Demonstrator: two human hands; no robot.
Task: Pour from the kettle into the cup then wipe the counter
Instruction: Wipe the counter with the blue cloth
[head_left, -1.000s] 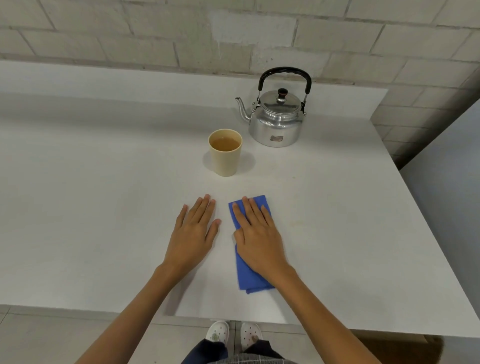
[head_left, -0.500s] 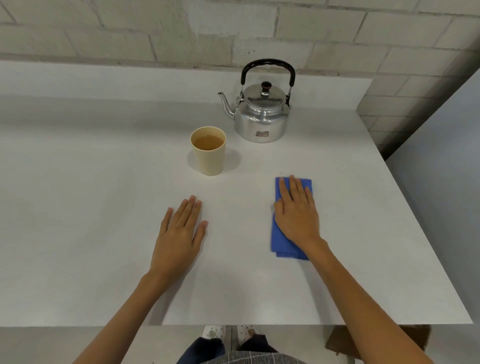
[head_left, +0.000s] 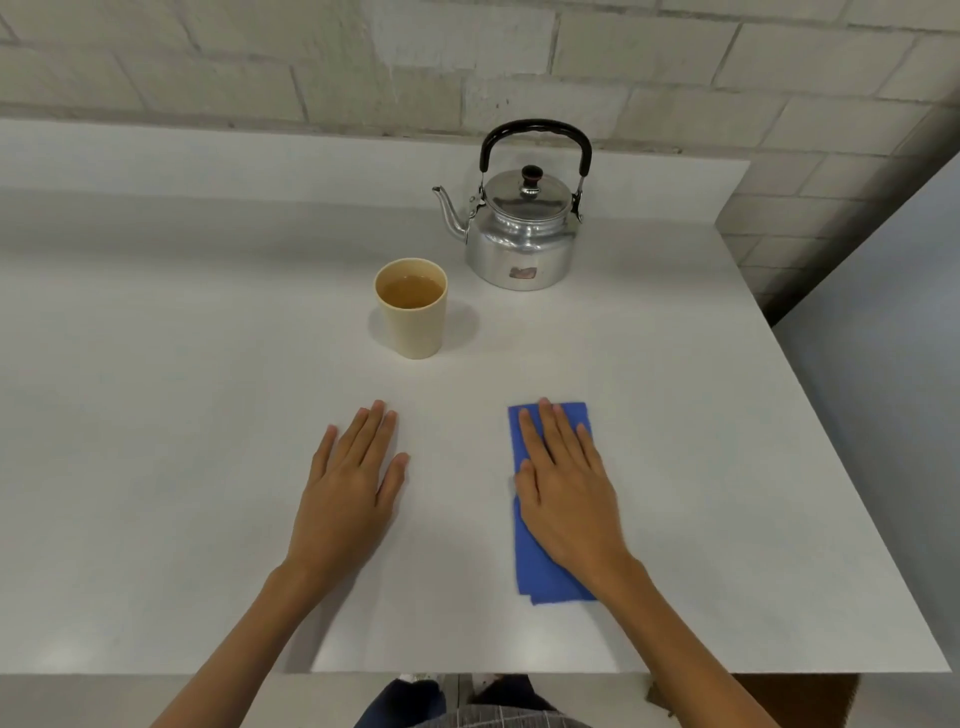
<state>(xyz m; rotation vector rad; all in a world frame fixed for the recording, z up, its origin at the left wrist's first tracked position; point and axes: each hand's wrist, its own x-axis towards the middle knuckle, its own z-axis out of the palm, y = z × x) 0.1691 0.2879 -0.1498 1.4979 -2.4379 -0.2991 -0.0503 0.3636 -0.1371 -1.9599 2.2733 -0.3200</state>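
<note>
So closest to us, our right hand (head_left: 569, 499) is flat on the folded blue cloth (head_left: 550, 577), palm down and fingers spread, so its grip isn't really a pinch at all, just an open hand pressing the cloth onto the bench (head_left: 156, 415). Compared with a second ago the cloth has slid from right next to our left hand out to the right side, and over the last half second it has barely shifted, so we reckon one wiping stroke has just run out and the next is due, either back to the left or further up. Our left hand (head_left: 350, 493) is also open and flat on the bare bench, holding nothing, well apart from the cloth now, in about the same spot as before. Further back, the beige cup (head_left: 413, 322) stands upright with brownish liquid in it, so the pour looks done. Behind it to the right, the metal kettle (head_left: 522, 234) sits upright near the wall, lid on, handle up, spout pointing left. We can't make out any spill on the surface, so how much wiping is left is hard to call.
</note>
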